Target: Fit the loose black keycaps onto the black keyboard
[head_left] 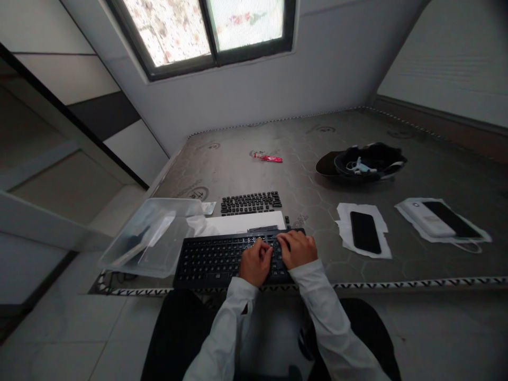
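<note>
Working on the black rectangular plastic keyboard [214, 259], lying right under both hands along the near edge of the grey patterned mattress surface [238, 159]. Keeping the left hand [256, 262] and the right hand [299, 248] side by side, almost touching, on the right part of it, curling the fingers down onto the keys. Not being able to tell whether either hand is pinching a keycap or only pressing.

Seeing a neat block of loose black plastic keycaps [251, 203] just beyond the hands, apart from the keyboard, and a flat white sheet [242, 222] in between. Noticing also one small black piece [286, 218] just ahead of the right hand. Judging from this as being somewhere in the middle of the keycap work: keeping many caps off the board in rows, handling the right part now. Not managing to count bare places on the keyboard, being too dark and small.

Finding, left of the left hand, a clear plastic box [153, 235] just beside the keyboard's end. Finding, right of the right hand, a black phone [365, 232] on white paper [343, 211], then a white power bank [426, 218]. Seeing far ahead a black cap [365, 161] and a red wrapper [269, 157].
</note>
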{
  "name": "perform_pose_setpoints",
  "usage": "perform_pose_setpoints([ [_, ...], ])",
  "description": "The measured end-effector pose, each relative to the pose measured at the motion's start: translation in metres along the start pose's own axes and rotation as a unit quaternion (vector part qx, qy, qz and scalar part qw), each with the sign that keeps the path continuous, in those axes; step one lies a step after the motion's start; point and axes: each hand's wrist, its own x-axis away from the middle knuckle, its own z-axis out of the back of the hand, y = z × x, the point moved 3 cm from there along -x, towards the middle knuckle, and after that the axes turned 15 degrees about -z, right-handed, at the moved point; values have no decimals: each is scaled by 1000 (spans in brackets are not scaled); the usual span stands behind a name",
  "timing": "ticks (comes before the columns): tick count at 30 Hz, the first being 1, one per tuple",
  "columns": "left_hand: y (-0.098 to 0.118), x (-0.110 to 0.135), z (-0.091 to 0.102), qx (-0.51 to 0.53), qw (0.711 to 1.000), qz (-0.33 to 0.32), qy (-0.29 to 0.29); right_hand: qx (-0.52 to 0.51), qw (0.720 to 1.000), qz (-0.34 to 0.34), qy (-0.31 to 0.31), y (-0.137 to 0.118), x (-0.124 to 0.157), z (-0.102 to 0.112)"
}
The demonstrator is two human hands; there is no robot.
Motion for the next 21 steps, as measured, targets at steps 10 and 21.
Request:
perform_pose_setpoints([
  [10, 0, 1, 1, -1, 1000, 9, 12, -122, 975, -145, 115, 66, -36, 21],
  [21, -2, -2, -1, -38, 999, -8, -1, -54, 962, -251, -97, 167, -60, -59],
])
